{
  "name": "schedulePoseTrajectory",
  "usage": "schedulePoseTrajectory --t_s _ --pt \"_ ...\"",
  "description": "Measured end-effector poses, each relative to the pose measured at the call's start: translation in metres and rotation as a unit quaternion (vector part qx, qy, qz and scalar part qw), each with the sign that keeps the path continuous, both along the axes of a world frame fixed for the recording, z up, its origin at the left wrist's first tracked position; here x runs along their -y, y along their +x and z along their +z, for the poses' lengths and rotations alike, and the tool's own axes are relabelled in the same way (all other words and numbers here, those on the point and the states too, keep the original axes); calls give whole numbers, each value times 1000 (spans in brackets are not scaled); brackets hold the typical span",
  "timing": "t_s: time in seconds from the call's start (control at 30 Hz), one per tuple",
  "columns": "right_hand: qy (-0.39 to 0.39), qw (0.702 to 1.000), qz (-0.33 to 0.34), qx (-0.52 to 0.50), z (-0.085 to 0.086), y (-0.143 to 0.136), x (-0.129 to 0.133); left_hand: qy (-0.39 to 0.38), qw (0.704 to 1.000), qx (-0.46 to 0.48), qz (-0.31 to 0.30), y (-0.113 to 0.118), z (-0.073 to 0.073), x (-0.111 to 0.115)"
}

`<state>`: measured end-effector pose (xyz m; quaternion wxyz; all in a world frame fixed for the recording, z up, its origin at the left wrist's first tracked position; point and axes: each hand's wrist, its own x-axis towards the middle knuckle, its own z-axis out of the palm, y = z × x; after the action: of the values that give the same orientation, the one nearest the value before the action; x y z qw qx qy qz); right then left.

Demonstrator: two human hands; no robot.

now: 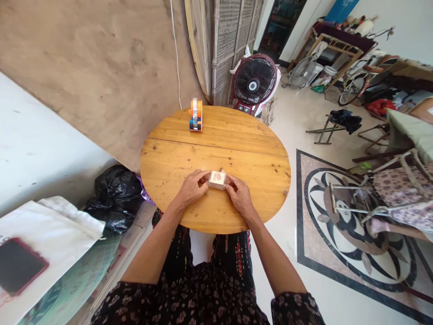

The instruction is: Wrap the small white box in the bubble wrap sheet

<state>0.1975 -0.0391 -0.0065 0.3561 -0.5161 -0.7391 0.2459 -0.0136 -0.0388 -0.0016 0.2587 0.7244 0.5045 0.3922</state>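
Note:
A small pale box (217, 179) with a reddish print on its top sits near the middle of the round wooden table (250, 144). My left hand (193, 188) grips its left end between thumb and fingers. At the right end, the thumb and fingers of my right hand (238, 193) press against the box too. Toward the far edge of the table stands an orange and blue tape dispenser (195, 115) with a roll of clear tape, apart from both hands.
Beyond the table is a dark red electric fan (254, 81). Black plastic bags (117, 194) lie at the left, close to a phone (22, 266) on white sacking. To the right are a folding stool (326, 128) and another person's leg (399, 228). A wooden board (111, 67) leans behind.

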Motion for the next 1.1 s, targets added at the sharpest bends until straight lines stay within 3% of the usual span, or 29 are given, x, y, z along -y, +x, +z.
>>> schedulePoseTrajectory --t_s 0.2,0.43,0.7,0.93,1.1 --pt "16 998 1 59 -2 -8 0 -18 1000 -18 -18 2 3 0" --pt "22 999 27 38 -2 -7 0 -2 1000 18 7 3 -2 0" --pt "14 995 -81 -61 -7 0 6 6 998 56 28 -1 -9 0" --pt "24 995 -81 -59 -2 0 5 6 1000 -2 -28 -1 -4 1" --pt "42 995 -75 -48 3 -2 8 -16 999 -1 -33 3 3 5"
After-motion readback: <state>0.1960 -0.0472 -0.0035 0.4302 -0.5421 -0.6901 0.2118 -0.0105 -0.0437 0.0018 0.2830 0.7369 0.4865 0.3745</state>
